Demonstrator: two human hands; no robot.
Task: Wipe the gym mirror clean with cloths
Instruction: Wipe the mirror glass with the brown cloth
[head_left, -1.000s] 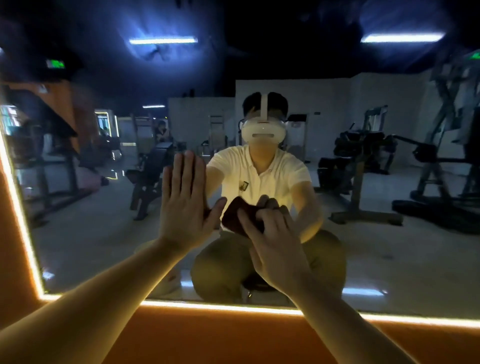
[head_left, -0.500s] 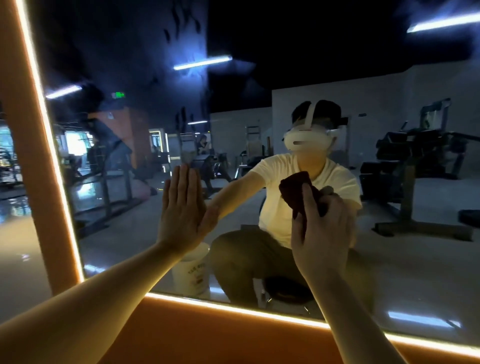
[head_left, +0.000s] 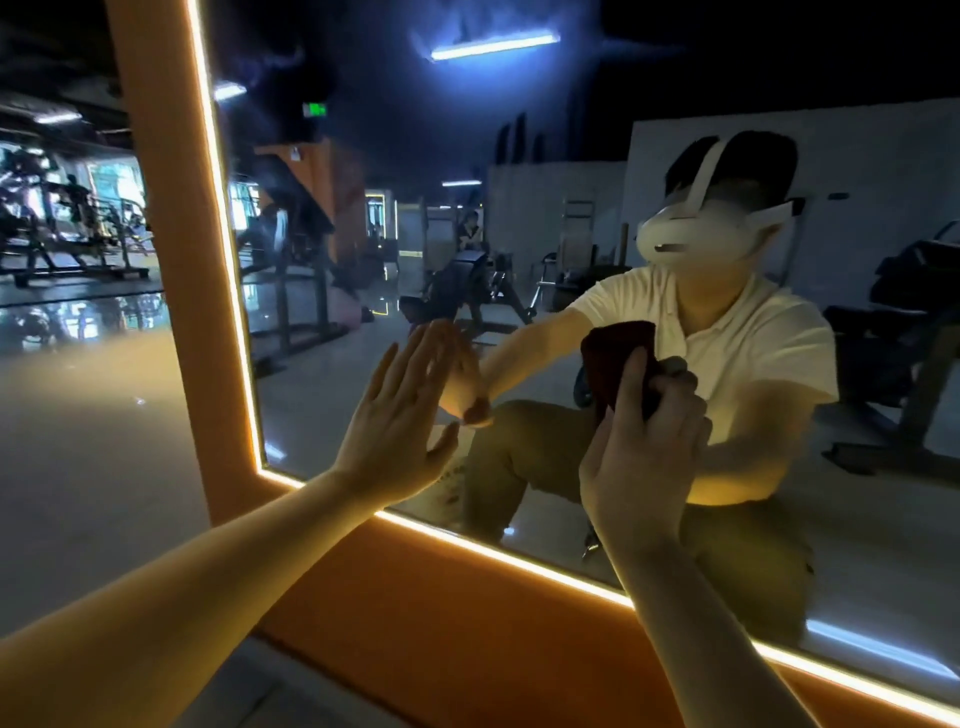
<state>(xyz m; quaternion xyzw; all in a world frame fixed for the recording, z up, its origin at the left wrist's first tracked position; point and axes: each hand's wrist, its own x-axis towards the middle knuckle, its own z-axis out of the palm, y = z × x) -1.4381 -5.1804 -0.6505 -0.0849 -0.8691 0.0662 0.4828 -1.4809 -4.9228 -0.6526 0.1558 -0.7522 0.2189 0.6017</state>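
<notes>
View: head camera.
Mirror: large glass wall mirror (head_left: 857, 519) in an orange frame (head_left: 171, 260), with a glowing light strip (head_left: 228, 260) along the inner edge.
Left hand: left hand (head_left: 397, 431) flat on the glass near the lower left corner, fingers straight and close together, thumb out.
Right hand: right hand (head_left: 644, 452) curled round the cloth.
Cloth: bunched dark red cloth (head_left: 615, 353) held against the glass, right of the left hand and apart from it.

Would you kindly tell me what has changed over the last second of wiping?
The right hand, gripping the dark red cloth, slid rightward and slightly up the mirror, away from the left hand. The view also swung left, showing more of the orange frame. The left hand stayed flat on the glass.
</notes>
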